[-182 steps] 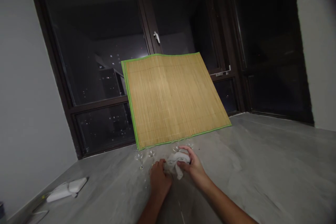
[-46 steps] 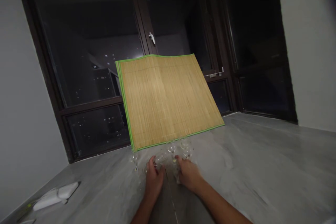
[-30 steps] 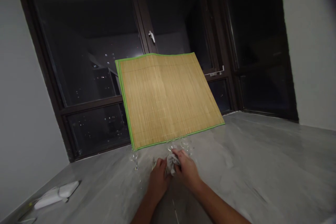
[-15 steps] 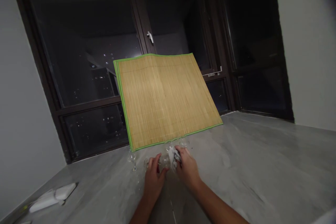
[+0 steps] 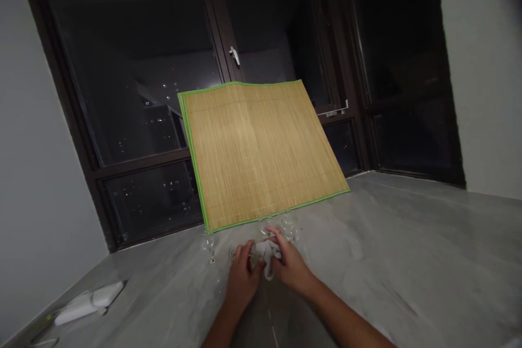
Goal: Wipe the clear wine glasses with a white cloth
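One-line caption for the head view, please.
Left hand holds a wine glass while right hand presses a white cloth to it.

We see a bamboo mat (image 5: pixel 261 152) with green edging leaning against the dark window (image 5: pixel 134 81), its lower edge on the grey counter (image 5: pixel 408 261). White window handle (image 5: pixel 234 55) above it. White flat objects (image 5: pixel 89 302) lie far left by the wall (image 5: pixel 32 217).

Standing glasses (image 5: pixel 289 224) and the leaning bamboo mat (image 5: pixel 261 152) block ahead; the desk (image 5: pixel 408 261) lies open rightward.
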`<state>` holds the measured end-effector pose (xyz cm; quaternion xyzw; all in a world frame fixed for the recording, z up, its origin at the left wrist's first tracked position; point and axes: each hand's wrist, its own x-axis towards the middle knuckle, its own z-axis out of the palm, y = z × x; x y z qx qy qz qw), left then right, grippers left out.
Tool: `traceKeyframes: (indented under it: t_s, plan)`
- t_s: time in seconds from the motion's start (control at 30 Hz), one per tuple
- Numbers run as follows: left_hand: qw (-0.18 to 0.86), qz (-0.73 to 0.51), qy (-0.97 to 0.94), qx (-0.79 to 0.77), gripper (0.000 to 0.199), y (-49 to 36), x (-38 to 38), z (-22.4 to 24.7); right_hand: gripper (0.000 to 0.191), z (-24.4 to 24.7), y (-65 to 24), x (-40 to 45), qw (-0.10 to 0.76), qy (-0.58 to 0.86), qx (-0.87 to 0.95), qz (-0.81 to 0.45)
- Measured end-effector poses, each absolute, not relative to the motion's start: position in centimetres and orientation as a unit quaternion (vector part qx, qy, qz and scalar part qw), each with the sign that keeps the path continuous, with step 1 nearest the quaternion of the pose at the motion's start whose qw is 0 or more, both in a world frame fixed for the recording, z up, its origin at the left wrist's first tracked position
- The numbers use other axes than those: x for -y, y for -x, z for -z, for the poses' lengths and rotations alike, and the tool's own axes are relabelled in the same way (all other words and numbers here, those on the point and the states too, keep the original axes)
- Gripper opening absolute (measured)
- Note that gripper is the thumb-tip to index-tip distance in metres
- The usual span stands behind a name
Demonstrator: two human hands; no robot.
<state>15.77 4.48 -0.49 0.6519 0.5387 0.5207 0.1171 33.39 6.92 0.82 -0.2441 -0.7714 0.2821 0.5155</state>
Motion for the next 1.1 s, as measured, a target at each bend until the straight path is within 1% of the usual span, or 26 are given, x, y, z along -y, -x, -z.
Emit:
traceKeyframes:
  t_s: [0.1,0.2,0.27,0.37,0.5,0.63,0.67,0.73,0.8,0.83,0.93,1.03,1.1]
  plan:
    - [0.109,-0.523,-0.659,-0.529,0.048,-15.9,-4.4,0.3,0.066,-0.6,-33.0,-6.9,0.562,0.242,0.740,-0.280]
    - [0.047,-0.498,-0.671,-0.548,0.046,-15.9,-4.4,0.4,0.067,-0.1,-32.7,-7.3,0.598,0.289,0.724,-0.190]
    - [0.009,-0.484,-0.669,-0.564,0.047,-15.9,-4.5,0.5,0.068,0.2,-32.6,-7.7,0.602,0.317,0.719,-0.139]
    - [-0.009,-0.476,-0.666,-0.574,0.049,-15.8,-4.7,0.8,0.069,0.5,-32.6,-8.3,0.585,0.335,0.728,-0.124]
    - [0.000,-0.474,-0.667,-0.575,0.049,-15.9,-4.8,1.0,0.065,0.4,-32.7,-8.2,0.567,0.351,0.722,-0.182]
    - [0.006,-0.481,-0.638,-0.601,0.050,-15.7,-4.9,0.8,0.059,0.1,-32.6,-7.8,0.568,0.350,0.703,-0.247]
    - [0.003,-0.486,-0.626,-0.610,0.051,-15.6,-4.9,0.8,0.061,0.1,-32.5,-7.7,0.567,0.346,0.703,-0.255]
    - [0.002,-0.495,-0.610,-0.620,0.052,-15.3,-5.0,0.9,0.073,0.3,-32.2,-7.7,0.556,0.337,0.711,-0.268]
    - [0.022,-0.492,-0.621,-0.610,0.051,-15.1,-5.2,1.0,0.084,0.5,-32.1,-7.7,0.537,0.332,0.725,-0.276]
    - [0.038,-0.489,-0.633,-0.599,0.049,-15.0,-5.3,1.2,0.085,0.6,-32.1,-7.7,0.530,0.330,0.730,-0.278]
    - [0.077,-0.486,-0.664,-0.564,0.046,-15.0,-5.5,1.6,0.079,0.6,-32.2,-7.7,0.533,0.296,0.733,-0.303]
    - [0.097,-0.486,-0.680,-0.541,0.044,-15.0,-5.4,1.8,0.069,0.2,-32.4,-7.7,0.553,0.232,0.699,-0.391]
    - [0.114,-0.477,-0.690,-0.532,0.042,-14.9,-5.2,1.8,0.063,-0.1,-32.5,-7.6,0.549,0.207,0.665,-0.462]
